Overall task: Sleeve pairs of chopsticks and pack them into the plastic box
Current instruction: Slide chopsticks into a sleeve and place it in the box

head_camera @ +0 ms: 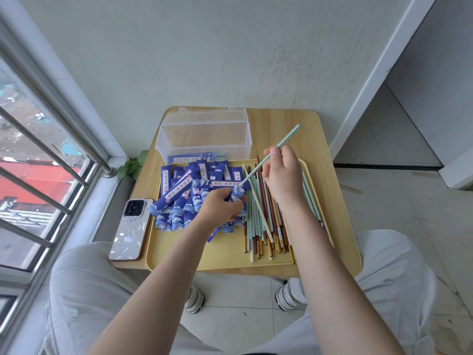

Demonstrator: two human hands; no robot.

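My left hand [222,204] grips a blue patterned paper sleeve [237,193] by its mouth, above a heap of the same sleeves [179,198] on the left of a yellow tray [220,254]. My right hand [281,172] pinches a light teal pair of chopsticks [288,135], tilted up to the right, with the lower tip at the sleeve's opening. Loose chopsticks [266,221] in teal, red, brown and cream lie on the tray's right half. The clear plastic box [204,135] stands open behind the tray, with one sleeved pair [194,158] inside.
A phone [130,229] in a pale case lies on the wooden table [314,139] left of the tray. A window with metal bars [51,160] runs along the left. A green leaf [133,165] shows by the sill. My knees are below the table's front edge.
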